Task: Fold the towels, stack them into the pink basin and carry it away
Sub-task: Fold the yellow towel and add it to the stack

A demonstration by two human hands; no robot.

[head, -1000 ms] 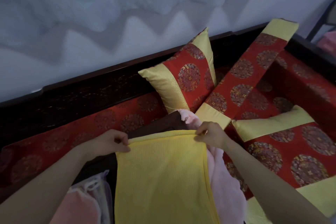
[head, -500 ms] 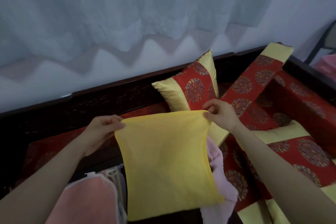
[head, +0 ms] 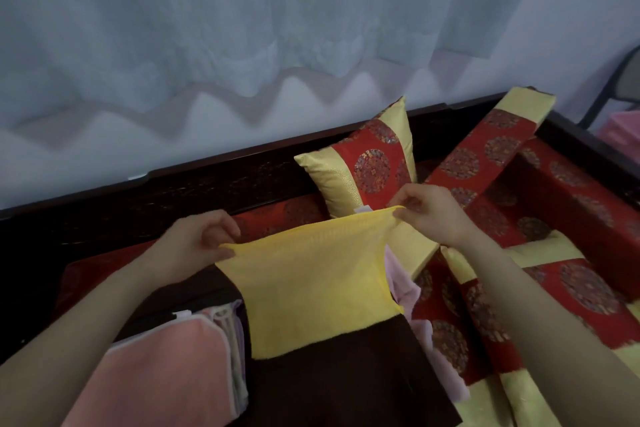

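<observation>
Currently, in the head view, a yellow towel [head: 311, 288] is held taut by its upper edge between 2 bare hands. Its upper left corner is gripped by the left hand [head: 194, 243], whose fingers are curled onto the cloth. Its upper right corner is pinched by the right hand [head: 429, 215] between thumb and fingertips. This corner is held higher than the other, so the top edge is tilted. The towel is hung as 1 flat panel, drawn in slightly at the sides below the grips; whether it is doubled cannot be told.

Under the yellow towel's lower edge a dark brown towel [head: 339, 374] is spread flat, and the hem is seen against it. Whether the 2 are touching cannot be told. Left of the yellow towel, a salmon pink towel [head: 156, 374] is laid folded on top of a small stack of paler cloths. Just right of the yellow towel, a pale pink towel [head: 403, 288] is partly hidden behind it and the brown one.

Behind the yellow towel, a square cushion [head: 367, 166] in red and gold is propped upright against a dark wooden frame [head: 207, 184]. Right of the yellow towel and further back, a long cushion [head: 485, 156] of the same cloth is laid slantwise. Above and behind the yellow towel, a white curtain [head: 242, 45] is hung over the wall.
</observation>
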